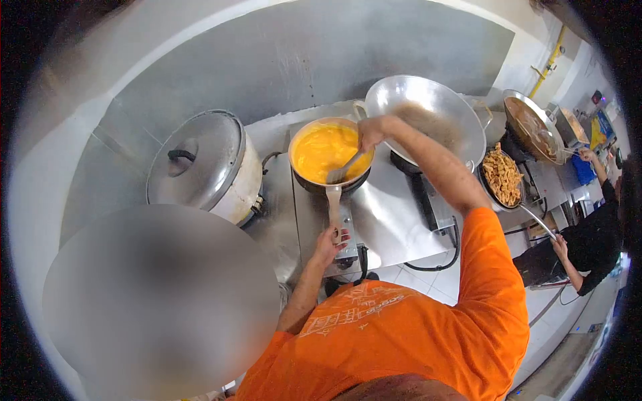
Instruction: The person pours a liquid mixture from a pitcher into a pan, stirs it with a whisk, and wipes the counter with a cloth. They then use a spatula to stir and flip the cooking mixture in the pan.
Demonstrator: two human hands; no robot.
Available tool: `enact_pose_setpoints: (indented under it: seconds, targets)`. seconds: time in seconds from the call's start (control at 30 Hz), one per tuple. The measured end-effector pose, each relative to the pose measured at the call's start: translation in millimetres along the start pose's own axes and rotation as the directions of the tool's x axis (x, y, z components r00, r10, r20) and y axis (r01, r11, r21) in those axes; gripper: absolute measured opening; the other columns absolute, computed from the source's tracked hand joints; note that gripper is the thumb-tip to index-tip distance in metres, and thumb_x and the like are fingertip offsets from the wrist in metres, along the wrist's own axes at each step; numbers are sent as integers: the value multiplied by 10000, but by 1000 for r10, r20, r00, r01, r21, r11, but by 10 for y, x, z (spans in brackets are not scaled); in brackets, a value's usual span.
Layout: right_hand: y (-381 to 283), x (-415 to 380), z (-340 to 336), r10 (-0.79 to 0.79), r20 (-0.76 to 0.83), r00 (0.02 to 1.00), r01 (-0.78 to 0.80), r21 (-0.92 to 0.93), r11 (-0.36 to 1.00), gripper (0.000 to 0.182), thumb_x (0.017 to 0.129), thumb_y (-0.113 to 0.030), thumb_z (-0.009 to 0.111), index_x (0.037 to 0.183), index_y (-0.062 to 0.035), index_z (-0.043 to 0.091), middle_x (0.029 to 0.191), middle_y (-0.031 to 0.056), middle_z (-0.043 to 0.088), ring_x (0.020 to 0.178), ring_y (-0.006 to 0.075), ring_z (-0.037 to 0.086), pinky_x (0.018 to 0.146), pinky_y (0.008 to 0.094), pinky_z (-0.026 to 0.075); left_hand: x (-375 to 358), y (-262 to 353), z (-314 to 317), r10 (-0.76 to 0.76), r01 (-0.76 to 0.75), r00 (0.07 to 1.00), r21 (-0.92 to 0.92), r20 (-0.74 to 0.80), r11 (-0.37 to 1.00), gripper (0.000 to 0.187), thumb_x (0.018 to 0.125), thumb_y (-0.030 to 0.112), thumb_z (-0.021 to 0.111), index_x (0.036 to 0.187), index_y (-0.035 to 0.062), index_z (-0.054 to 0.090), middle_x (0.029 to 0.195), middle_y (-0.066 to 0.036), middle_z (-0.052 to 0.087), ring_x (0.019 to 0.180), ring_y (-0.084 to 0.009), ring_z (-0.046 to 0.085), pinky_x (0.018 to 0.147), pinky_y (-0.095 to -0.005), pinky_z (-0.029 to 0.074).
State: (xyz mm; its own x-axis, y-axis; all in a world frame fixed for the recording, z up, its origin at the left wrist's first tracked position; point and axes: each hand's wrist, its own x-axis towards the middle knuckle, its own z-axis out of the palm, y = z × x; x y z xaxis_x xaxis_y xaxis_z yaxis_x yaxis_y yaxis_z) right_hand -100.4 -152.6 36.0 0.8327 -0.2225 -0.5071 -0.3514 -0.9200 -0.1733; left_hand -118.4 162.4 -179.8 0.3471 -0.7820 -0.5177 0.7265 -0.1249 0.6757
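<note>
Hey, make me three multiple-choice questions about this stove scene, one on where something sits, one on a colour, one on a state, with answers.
1. Where is the lidded pot relative to the pan?
A. to its left
B. to its right
C. stacked on it

2. What colour is the pan's food?
A. green
B. yellow
C. white

3. What is the left hand doing?
A. hanging free
B. lifting a lid
C. gripping the pan handle

Answers: 1 A, the pot stands left of the pan. 2 B, the mix is bright yellow. 3 C, fingers close round the handle while the right hand works a utensil in the pan.
</note>
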Motion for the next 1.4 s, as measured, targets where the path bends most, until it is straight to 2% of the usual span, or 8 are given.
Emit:
enact_pose_setpoints:
  seconds: [0.1, 0.23, 0.43, 0.63, 0.87, 1.0, 1.2, 1.4]
  targets:
    - [37, 231, 245, 24, -68, 997, -4, 276, 961, 282, 656, -203, 714, 880, -32, 696, 684, 40, 615, 556, 170, 520, 471, 303, 416, 95, 114, 44, -64, 66, 998, -111, 26, 992, 421, 921, 455, 436, 1089, 79, 519, 850, -30, 566, 731, -151, 547, 631, -284, 447]
    - [-278, 152, 237, 98, -101, 990, -55, 358, 932, 255, 695, -218, 661, 900, -71, 704, 682, 72, 618, 584, 185, 564, 485, 308, 451, 296, 205, 10, -119, 159, 981, -284, 153, 946, 408, 914, 472, 452, 1057, 92, 497, 734, 13, 475, 577, -82, 441, 491, -201, 383]
    - [-337, 661, 664, -32, -455, 890, 148, 222, 964, 248, 747, -200, 551, 868, -27, 681, 822, 211, 648, 779, 313, 644, 667, 391, 515, 398, 77, -21, -111, 191, 967, -363, 229, 912, 332, 909, 424, 497, 997, 104, 492, 674, 42, 396, 500, -30, 329, 417, -163, 288]
    - [-527, 636, 732, 222, -547, 807, -77, 275, 958, 224, 757, -123, 543, 880, 32, 649, 889, 239, 638, 871, 351, 630, 762, 435, 501, 333, 108, 48, -103, 179, 974, -401, 204, 898, 328, 912, 414, 496, 992, 96, 490, 670, 44, 376, 500, -34, 308, 422, -165, 276]
    - [-44, 418, 351, 88, -545, 834, -40, 99, 994, 213, 791, -162, 540, 870, -21, 679, 909, 208, 649, 873, 328, 628, 742, 409, 499, 362, 118, 38, -101, 159, 978, -337, 184, 928, 342, 914, 428, 491, 978, 92, 483, 660, 49, 370, 504, -31, 307, 421, -168, 269]
    - [443, 222, -32, -39, -275, 961, 42, 7, 999, 329, 790, -275, 613, 1065, -101, 659, 783, 142, 658, 690, 255, 620, 604, 358, 492, 286, 146, 99, -93, 138, 982, -297, 162, 945, 347, 914, 438, 486, 968, 96, 479, 653, 56, 353, 510, -31, 308, 420, -166, 266]
    - [57, -461, -213, 92, 95, 991, -119, 339, 933, 297, 765, -232, 637, 1046, -143, 681, 564, 14, 485, 458, 128, 434, 388, 281, 343, 371, 92, 30, -109, 158, 980, -318, 167, 935, 343, 920, 445, 470, 970, 106, 477, 665, 55, 354, 512, -32, 303, 417, -161, 263]
    - [-85, -135, 397, 22, 18, 1000, -29, 626, 779, 381, 814, -214, 605, 1184, -125, 599, 532, -39, 371, 396, 74, 326, 345, 246, 267, 331, 111, 40, -119, 173, 976, -318, 182, 932, 332, 922, 441, 468, 964, 112, 478, 671, 46, 363, 513, -34, 304, 413, -162, 265]
